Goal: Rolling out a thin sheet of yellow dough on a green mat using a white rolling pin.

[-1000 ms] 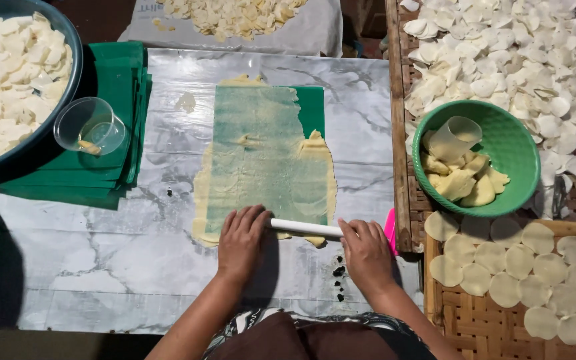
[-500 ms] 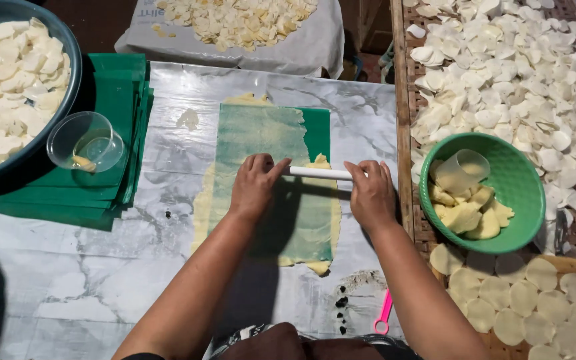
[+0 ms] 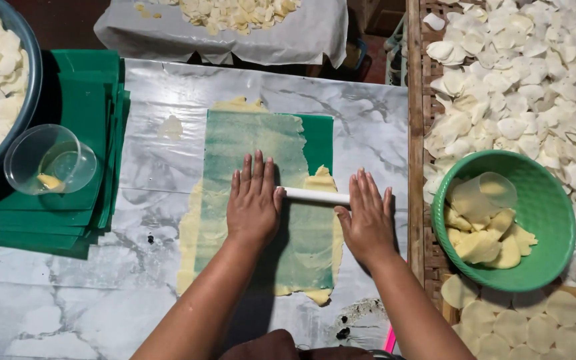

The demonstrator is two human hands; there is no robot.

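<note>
Hands flat, fingers stretched out and gripping nothing: the left hand (image 3: pixel 253 208) and right hand (image 3: pixel 368 220) press palms-down on either end of one white rolling pin (image 3: pixel 315 196), which lies across the middle of a green plastic sheet (image 3: pixel 261 200) on the marble surface (image 3: pixel 68 293). One thin layer of yellow dough (image 3: pixel 191 233) shows under and around that sheet. A stack of green sheets (image 3: pixel 81 133) sits to the left with one clear cup (image 3: pixel 49 160) on it, beside one large dark bowl (image 3: pixel 25 80) of pale discs. One green bowl (image 3: pixel 541 193) to the right holds dough scraps and another clear cup (image 3: pixel 485 195).
</note>
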